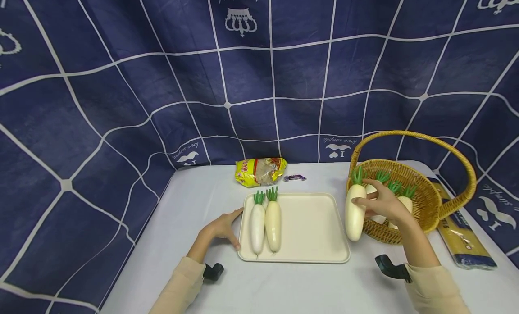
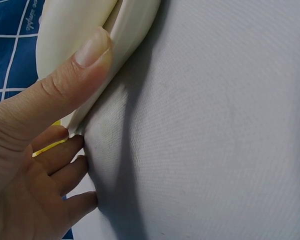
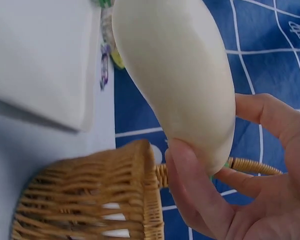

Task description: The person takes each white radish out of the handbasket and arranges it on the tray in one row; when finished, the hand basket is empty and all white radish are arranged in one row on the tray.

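Note:
My right hand (image 1: 383, 201) grips a white radish (image 1: 355, 212) near its green leafy top, over the tray's right edge and the basket's left rim. In the right wrist view the thumb and fingers pinch this radish (image 3: 180, 75) from both sides. A cream rectangular tray (image 1: 308, 228) lies on the table with two white radishes (image 1: 257, 228) side by side at its left, leaves pointing away. My left hand (image 1: 225, 226) touches the tray's left edge, thumb (image 2: 92, 52) on the rim and the other fingers loosely spread. Several more radishes (image 1: 405, 203) lie in the wicker basket (image 1: 430, 201).
The basket's tall arched handle (image 1: 421, 136) rises at the right. Beside the basket lies a gold and dark blue packet (image 1: 462, 237). Behind the tray are a yellow food bag (image 1: 259, 171) and a small purple-wrapped candy (image 1: 295, 177). A blue checked curtain (image 1: 296, 79) hangs behind the table.

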The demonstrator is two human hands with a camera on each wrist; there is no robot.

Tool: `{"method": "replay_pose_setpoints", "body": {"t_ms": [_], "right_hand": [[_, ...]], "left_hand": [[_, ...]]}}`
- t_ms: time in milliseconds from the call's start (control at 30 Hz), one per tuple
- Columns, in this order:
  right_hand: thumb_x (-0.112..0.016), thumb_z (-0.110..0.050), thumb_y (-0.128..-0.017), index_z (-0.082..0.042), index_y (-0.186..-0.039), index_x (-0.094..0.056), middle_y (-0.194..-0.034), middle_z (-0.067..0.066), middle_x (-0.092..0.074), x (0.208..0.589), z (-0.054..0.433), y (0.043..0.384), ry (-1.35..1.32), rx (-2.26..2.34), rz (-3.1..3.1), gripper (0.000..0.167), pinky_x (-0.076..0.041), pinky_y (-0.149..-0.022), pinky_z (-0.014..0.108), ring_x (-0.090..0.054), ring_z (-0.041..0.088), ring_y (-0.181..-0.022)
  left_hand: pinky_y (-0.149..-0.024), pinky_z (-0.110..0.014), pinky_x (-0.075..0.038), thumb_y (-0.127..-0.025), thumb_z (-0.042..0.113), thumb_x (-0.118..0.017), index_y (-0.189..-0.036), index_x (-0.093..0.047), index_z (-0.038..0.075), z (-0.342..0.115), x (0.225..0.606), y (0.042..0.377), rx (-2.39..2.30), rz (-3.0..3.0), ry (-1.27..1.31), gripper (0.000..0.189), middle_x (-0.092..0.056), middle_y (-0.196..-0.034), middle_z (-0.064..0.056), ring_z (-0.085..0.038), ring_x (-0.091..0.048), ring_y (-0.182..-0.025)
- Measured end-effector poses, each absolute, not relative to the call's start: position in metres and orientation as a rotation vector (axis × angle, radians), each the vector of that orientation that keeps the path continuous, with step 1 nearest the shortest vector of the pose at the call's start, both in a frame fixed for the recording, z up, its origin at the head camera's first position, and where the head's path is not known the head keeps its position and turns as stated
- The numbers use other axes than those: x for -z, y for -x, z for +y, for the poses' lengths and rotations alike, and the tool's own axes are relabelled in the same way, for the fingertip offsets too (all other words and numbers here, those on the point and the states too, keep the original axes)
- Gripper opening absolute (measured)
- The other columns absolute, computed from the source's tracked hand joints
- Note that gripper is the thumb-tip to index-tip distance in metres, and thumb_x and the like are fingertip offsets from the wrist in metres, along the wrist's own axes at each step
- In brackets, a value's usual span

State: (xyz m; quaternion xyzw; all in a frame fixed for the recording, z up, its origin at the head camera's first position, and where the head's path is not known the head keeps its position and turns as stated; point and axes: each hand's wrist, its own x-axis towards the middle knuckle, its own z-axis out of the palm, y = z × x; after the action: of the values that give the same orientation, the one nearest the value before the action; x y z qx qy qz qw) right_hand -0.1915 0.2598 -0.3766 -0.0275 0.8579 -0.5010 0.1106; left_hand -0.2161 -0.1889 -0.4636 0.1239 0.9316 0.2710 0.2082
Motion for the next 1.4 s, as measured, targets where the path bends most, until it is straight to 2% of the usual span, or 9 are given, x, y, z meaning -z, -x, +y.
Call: {"method": "replay_pose_setpoints", "body": {"t_ms": [100, 300, 533, 667, 800, 1133, 1400], "right_hand": [[-0.065, -0.022, -0.087, 0.007, -0.146, -0.012, -0.116, 0.037, -0.044, 0.379, 0.253, 0.189, 0.088, 1.486, 2.515, 0.084, -0.059, -0.068, 0.038, -0.063, 0.023, -0.079], [-0.067, -0.017, -0.085, 0.007, -0.144, -0.016, -0.114, 0.035, -0.040, 0.387, 0.241, 0.188, 0.124, 1.546, 2.479, 0.082, -0.059, -0.069, 0.041, -0.060, 0.026, -0.081], [-0.068, -0.017, -0.083, 0.007, -0.143, -0.020, -0.100, 0.027, -0.050, 0.397, 0.226, 0.190, 0.170, 1.534, 2.472, 0.081, -0.058, -0.067, 0.046, -0.061, 0.021, -0.071], [-0.068, -0.016, -0.083, 0.007, -0.142, -0.021, -0.094, 0.024, -0.056, 0.400, 0.219, 0.191, 0.190, 1.558, 2.447, 0.079, -0.058, -0.066, 0.045, -0.063, 0.021, -0.073], [-0.069, -0.016, -0.082, 0.005, -0.142, -0.023, -0.096, 0.024, -0.057, 0.404, 0.212, 0.191, 0.186, 1.581, 2.422, 0.078, -0.058, -0.067, 0.045, -0.063, 0.022, -0.075], [-0.071, -0.014, -0.079, 0.005, -0.136, -0.030, -0.105, 0.028, -0.044, 0.413, 0.195, 0.191, 0.182, 1.621, 2.391, 0.073, -0.058, -0.065, 0.045, -0.058, 0.026, -0.076], [-0.071, -0.013, -0.078, 0.007, -0.133, -0.032, -0.103, 0.028, -0.046, 0.420, 0.183, 0.194, 0.189, 1.645, 2.362, 0.070, -0.058, -0.065, 0.047, -0.060, 0.025, -0.072]], "left_hand": [[-0.111, -0.053, -0.027, -0.043, 0.021, -0.094, -0.147, -0.028, 0.005, -0.189, 0.464, 0.216, -0.750, 2.596, -0.348, 0.124, -0.034, -0.147, -0.022, -0.040, -0.031, -0.135], [-0.111, -0.053, -0.026, -0.044, 0.020, -0.094, -0.147, -0.028, 0.005, -0.189, 0.462, 0.216, -0.750, 2.596, -0.337, 0.124, -0.033, -0.147, -0.023, -0.040, -0.030, -0.136], [-0.111, -0.053, -0.027, -0.044, 0.020, -0.094, -0.147, -0.029, 0.005, -0.188, 0.461, 0.215, -0.747, 2.598, -0.335, 0.123, -0.033, -0.147, -0.022, -0.040, -0.030, -0.136], [-0.110, -0.054, -0.027, -0.044, 0.020, -0.094, -0.147, -0.029, 0.005, -0.188, 0.461, 0.215, -0.751, 2.599, -0.340, 0.123, -0.033, -0.147, -0.022, -0.040, -0.031, -0.136], [-0.110, -0.054, -0.027, -0.044, 0.020, -0.094, -0.147, -0.029, 0.005, -0.188, 0.462, 0.215, -0.752, 2.597, -0.335, 0.123, -0.034, -0.147, -0.022, -0.040, -0.031, -0.135], [-0.109, -0.055, -0.029, -0.041, 0.020, -0.094, -0.145, -0.033, 0.004, -0.187, 0.464, 0.214, -0.745, 2.625, -0.337, 0.122, -0.038, -0.145, -0.022, -0.040, -0.034, -0.134], [-0.109, -0.055, -0.029, -0.041, 0.020, -0.094, -0.146, -0.032, 0.004, -0.187, 0.463, 0.213, -0.742, 2.629, -0.330, 0.123, -0.038, -0.145, -0.022, -0.040, -0.034, -0.134]]}}
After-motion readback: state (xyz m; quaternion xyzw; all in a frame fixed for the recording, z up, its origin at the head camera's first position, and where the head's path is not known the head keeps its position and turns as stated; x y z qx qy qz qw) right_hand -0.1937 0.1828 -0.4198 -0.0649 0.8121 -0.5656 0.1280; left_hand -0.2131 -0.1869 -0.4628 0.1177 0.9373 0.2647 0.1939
